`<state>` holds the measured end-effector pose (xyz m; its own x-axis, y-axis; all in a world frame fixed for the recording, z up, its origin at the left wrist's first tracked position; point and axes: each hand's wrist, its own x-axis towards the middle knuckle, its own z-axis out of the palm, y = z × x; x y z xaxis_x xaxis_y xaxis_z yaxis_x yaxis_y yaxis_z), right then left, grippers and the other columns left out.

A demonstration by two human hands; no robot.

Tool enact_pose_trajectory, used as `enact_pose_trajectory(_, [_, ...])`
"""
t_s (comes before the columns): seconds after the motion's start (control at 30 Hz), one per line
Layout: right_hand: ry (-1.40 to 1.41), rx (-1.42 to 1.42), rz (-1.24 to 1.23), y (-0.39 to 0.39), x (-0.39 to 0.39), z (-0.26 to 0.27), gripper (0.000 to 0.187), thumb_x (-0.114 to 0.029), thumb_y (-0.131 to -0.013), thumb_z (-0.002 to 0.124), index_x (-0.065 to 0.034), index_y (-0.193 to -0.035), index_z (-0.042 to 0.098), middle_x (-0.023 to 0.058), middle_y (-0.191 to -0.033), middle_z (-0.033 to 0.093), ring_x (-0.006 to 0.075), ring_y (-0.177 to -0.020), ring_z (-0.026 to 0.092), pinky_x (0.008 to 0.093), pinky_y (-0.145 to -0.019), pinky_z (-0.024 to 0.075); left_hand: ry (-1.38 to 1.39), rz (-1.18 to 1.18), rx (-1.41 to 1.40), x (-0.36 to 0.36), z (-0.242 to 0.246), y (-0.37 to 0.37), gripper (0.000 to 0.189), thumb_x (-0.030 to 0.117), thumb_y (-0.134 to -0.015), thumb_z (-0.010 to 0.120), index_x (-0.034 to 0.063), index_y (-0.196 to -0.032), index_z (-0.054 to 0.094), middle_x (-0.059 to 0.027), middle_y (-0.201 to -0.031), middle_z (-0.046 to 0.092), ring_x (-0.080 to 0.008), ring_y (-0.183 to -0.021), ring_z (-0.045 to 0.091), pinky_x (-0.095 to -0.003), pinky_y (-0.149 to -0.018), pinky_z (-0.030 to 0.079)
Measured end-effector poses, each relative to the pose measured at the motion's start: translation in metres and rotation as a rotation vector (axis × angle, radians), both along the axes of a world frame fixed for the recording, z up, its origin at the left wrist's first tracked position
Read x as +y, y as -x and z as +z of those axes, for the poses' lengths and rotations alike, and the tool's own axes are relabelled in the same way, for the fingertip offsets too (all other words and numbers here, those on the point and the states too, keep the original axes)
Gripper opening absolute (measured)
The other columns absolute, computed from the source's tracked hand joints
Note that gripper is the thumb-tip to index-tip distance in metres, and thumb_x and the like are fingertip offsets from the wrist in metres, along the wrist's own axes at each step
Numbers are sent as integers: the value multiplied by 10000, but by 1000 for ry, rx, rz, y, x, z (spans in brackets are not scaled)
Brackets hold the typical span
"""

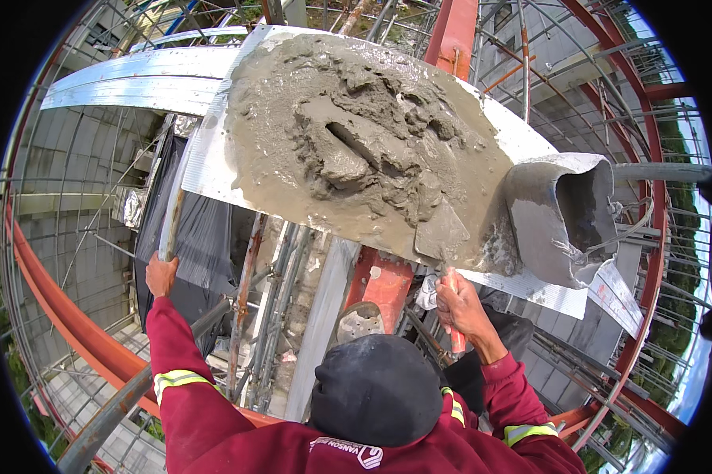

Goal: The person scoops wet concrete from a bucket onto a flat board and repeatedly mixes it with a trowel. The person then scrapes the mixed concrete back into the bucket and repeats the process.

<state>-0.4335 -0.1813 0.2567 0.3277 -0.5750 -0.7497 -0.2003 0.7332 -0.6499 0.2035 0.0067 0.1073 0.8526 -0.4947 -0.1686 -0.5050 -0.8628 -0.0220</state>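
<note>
My left hand (161, 275) grips the lower end of an upright-looking metal pipe (172, 222) at the left. My right hand (464, 308) is closed round the orange handle of a trowel (442, 234). The trowel's blade rests at the near edge of a heap of wet grey mortar (368, 124). The mortar is spread over a pale ribbed sheet (208, 160), with a long groove near its middle. To the right, a cut-open, mortar-coated container (534, 219) lies on its side on the sheet, with cord tied at its rim.
A black-capped head (380, 382) and maroon sleeves with reflective bands fill the bottom. Scaffold pipes (249, 296) and red steel beams (385, 284) stand below the sheet. Black plastic sheeting (184, 243) hangs at left; metal planks (137, 77) lie at upper left. Block walls surround.
</note>
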Motion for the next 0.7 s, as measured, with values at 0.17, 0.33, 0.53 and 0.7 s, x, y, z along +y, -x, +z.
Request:
enact_pose_trajectory(0.17, [-16,-386,39,-100,-146,-40,141,-143,-1001,591,-106,-987,456,-69,-663,377,27,-434,333,228,-353,343,25,-39,37,-23,-16,11,608,397,-755,751,65,-1256,655,-269,-1067,715,-457,-1022,679,-529,-922,534])
enact_pose_trajectory(0.33, [-23,-483,28,-98,-129,-9,123,-125,-996,597,-92,-1032,484,-67,-649,373,21,-429,337,216,-332,331,-5,-45,-13,-1,-9,-2,644,421,-758,758,53,-1274,644,-279,-1065,712,-456,-1017,680,-527,-911,540])
enact_pose_trajectory(0.53, [575,21,275,-88,-108,17,261,-175,-956,631,-24,-1122,497,30,-666,509,149,-458,465,330,-399,402,30,-34,-53,5,-16,-8,648,432,-762,765,56,-1276,643,-285,-1058,710,-456,-1020,678,-524,-901,540])
enact_pose_trajectory(0.7, [1070,813,899,-85,-148,21,433,-158,-912,602,69,-1257,474,321,-903,646,490,-834,640,562,-708,495,5,-8,54,-9,-18,0,636,424,-757,765,61,-1266,646,-283,-1043,712,-458,-1010,680,-527,-893,542])
